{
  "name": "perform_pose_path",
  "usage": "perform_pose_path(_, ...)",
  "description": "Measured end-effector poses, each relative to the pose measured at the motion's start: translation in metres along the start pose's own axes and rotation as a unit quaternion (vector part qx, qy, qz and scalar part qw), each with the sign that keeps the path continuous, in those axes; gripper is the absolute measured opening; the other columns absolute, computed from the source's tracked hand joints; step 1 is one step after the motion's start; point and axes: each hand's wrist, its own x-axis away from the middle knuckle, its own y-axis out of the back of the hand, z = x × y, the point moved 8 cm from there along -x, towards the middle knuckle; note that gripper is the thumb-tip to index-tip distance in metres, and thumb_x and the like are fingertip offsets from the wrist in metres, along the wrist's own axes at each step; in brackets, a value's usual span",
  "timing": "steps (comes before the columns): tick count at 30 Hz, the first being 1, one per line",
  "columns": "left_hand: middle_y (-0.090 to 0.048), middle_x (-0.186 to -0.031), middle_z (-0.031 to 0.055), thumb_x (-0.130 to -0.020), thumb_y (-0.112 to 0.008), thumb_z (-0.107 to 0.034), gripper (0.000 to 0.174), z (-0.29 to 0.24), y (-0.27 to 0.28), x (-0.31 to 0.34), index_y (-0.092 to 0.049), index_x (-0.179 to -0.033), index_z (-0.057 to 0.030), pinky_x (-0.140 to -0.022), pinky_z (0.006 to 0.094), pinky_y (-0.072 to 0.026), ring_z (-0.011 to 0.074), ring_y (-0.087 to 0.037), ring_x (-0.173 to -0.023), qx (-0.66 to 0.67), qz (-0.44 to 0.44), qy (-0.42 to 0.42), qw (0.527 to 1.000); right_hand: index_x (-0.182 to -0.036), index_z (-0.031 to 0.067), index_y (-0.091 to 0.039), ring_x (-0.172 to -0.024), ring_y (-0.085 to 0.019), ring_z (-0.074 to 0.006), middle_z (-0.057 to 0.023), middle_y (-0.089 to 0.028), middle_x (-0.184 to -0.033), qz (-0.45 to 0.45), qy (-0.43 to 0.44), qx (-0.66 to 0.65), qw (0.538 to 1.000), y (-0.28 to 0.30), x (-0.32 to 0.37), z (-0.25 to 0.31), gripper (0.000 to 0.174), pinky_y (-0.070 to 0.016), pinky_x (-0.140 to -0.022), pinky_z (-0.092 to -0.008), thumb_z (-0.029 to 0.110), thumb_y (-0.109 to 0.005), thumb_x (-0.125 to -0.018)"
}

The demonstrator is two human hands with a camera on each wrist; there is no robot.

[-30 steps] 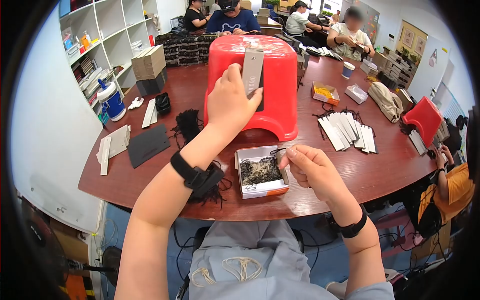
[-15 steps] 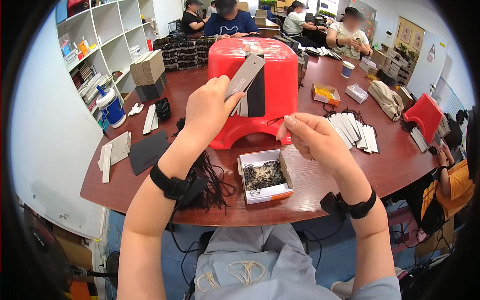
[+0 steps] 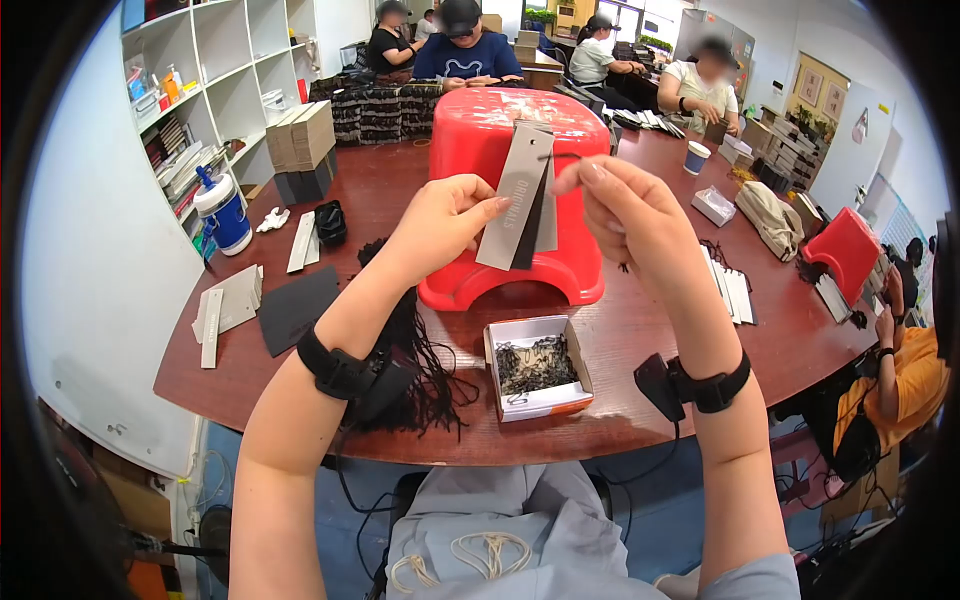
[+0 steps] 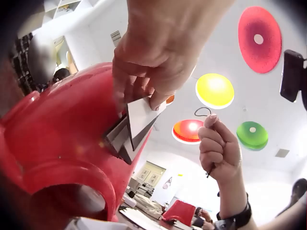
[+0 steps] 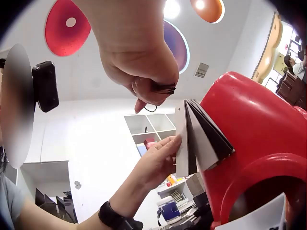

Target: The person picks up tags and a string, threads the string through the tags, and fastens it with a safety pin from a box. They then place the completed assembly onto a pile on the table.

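My left hand (image 3: 445, 225) pinches the left edge of a long grey tag (image 3: 512, 215) printed "ORIGINALS", with a hole near its top. Black and grey tags fan out behind it, in front of an upturned red stool (image 3: 455, 150). My right hand (image 3: 635, 205) pinches a thin black cord (image 3: 558, 156) between thumb and forefinger, its loop sticking out close to the tag's holed end. In the right wrist view, more black cord ends (image 5: 166, 88) show in the curled right fingers. Below the hands, an open box (image 3: 545, 402) holds many small black loops.
Left on the table lie a heap of black cords (image 3: 440, 375), a dark sheet (image 3: 300, 308) and grey tags (image 3: 240, 300). A blue-and-white jug (image 3: 223, 212) stands farther left. White tags (image 3: 735, 285) lie on the right. Other people sit around the table.
My right hand has risen from over the box to the tag's top, carrying the cord. My left hand has drawn the tag from the stool, tilted it, then moved it right, more upright.
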Motion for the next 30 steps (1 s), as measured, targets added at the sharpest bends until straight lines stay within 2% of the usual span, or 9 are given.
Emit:
perform_pose_path(3, -0.057, -0.065, 0.0005, -0.08, -0.055, -0.02, 0.017, 0.008, -0.004, -0.002, -0.054, -0.079, -0.0031, -0.051, 0.0179, -0.0387, 0.0047, -0.051, -0.058, 0.022, 0.025, 0.029, 0.999, -0.082, 0.004, -0.057, -0.042, -0.021, 0.0005, 0.0107, -0.027, -0.048, -0.019, 0.02, 0.037, 0.999, 0.001, -0.021, -0.006, 0.025, -0.0177, -0.037, -0.0173, 0.022, -0.041, -0.088)
perform_pose_path(4, -0.057, -0.065, 0.0005, -0.08, -0.055, -0.02, 0.017, 0.008, -0.003, -0.003, -0.054, -0.079, -0.0031, -0.051, 0.0179, -0.0387, 0.0047, -0.051, -0.058, 0.021, 0.024, 0.029, 0.999, -0.081, 0.0033, -0.057, -0.046, -0.029, -0.0004, 0.0091, -0.033, -0.05, -0.018, -0.003, 0.036, 0.999, 0.005, -0.027, -0.013, 0.024, -0.0256, -0.042, -0.0175, 0.021, -0.042, -0.087)
perform_pose_path(7, -0.057, -0.066, 0.001, -0.081, -0.055, -0.02, 0.018, 0.006, -0.001, -0.003, -0.054, -0.079, -0.0021, -0.051, 0.0177, -0.038, 0.0039, -0.05, -0.059, -0.019, 0.014, 0.015, 1.0, -0.081, 0.0049, -0.057, -0.041, -0.021, 0.0006, 0.0111, -0.025, -0.05, -0.078, -0.019, 0.107, 0.991, 0.017, -0.038, -0.03, 0.025, -0.0151, -0.037, -0.017, 0.025, -0.043, -0.086)
perform_pose_path(10, -0.058, -0.067, 0.0015, -0.081, -0.055, -0.019, 0.017, 0.001, 0.004, -0.001, -0.054, -0.077, -0.0019, -0.05, 0.0181, -0.0377, 0.0037, -0.05, -0.058, -0.063, -0.006, 0.006, 0.998, -0.078, 0.0052, -0.058, -0.041, -0.022, 0.0007, 0.0113, -0.026, -0.049, -0.092, -0.017, 0.148, 0.984, 0.024, -0.036, -0.034, 0.025, -0.0158, -0.037, -0.0172, 0.024, -0.044, -0.086)
perform_pose_path(17, -0.058, -0.07, 0.0005, -0.081, -0.054, -0.019, 0.019, 0.004, -0.005, 0.0, -0.057, -0.086, -0.0015, -0.053, 0.0176, -0.0387, 0.004, -0.051, -0.061, 0.057, 0.015, 0.013, 0.998, -0.076, 0.0047, -0.06, -0.041, -0.024, 0.0009, 0.01, -0.034, -0.048, -0.071, -0.016, 0.219, 0.973, 0.028, -0.027, -0.036, 0.026, -0.018, -0.037, -0.0169, 0.024, -0.045, -0.085)
perform_pose_path(19, -0.058, -0.071, -0.0002, -0.081, -0.054, -0.02, 0.02, 0.005, -0.007, 0.001, -0.057, -0.089, -0.0017, -0.055, 0.0179, -0.0395, 0.004, -0.051, -0.062, 0.066, 0.029, 0.025, 0.997, -0.075, 0.0004, -0.061, -0.066, -0.048, -0.0054, -0.0018, -0.058, -0.068, -0.077, -0.019, 0.232, 0.969, 0.029, -0.025, -0.036, 0.026, -0.0384, -0.063, -0.0215, 0.021, -0.047, -0.083)
perform_pose_path(22, -0.058, -0.076, -0.0017, -0.081, -0.054, -0.022, 0.021, 0.004, -0.01, -0.001, -0.057, -0.09, -0.0026, -0.059, 0.0191, -0.0406, 0.004, -0.052, -0.069, 0.031, 0.049, 0.039, 0.998, -0.075, -0.0001, -0.061, -0.063, -0.048, -0.006, -0.0024, -0.057, -0.065, -0.07, 0.015, 0.252, 0.965, 0.029, -0.023, -0.034, 0.026, -0.039, -0.061, -0.0219, 0.021, -0.048, -0.082)
perform_pose_path(25, -0.058, -0.083, -0.001, -0.08, -0.054, -0.021, 0.023, -0.002, -0.015, -0.005, -0.055, -0.096, -0.0033, -0.061, 0.0196, -0.0404, 0.0044, -0.052, -0.075, 0.105, 0.043, 0.057, 0.992, -0.076, 0.0, -0.061, -0.062, -0.047, -0.0061, -0.0025, -0.057, -0.064, -0.062, 0.049, 0.262, 0.962, 0.025, -0.019, -0.034, 0.025, -0.0392, -0.06, -0.022, 0.021, -0.05, -0.082)
perform_pose_path(30, -0.058, -0.095, 0.006, -0.079, -0.054, -0.013, 0.03, -0.028, -0.012, -0.015, -0.049, -0.106, -0.0009, -0.069, 0.0217, -0.0424, 0.0076, -0.053, -0.084, 0.202, 0.019, -0.073, 0.976, -0.078, -0.0005, -0.061, -0.06, -0.046, -0.0056, -0.0017, -0.056, -0.063, -0.063, 0.052, 0.244, 0.966, 0.024, -0.017, -0.034, 0.027, -0.0389, -0.058, -0.0222, 0.023, -0.049, -0.083)
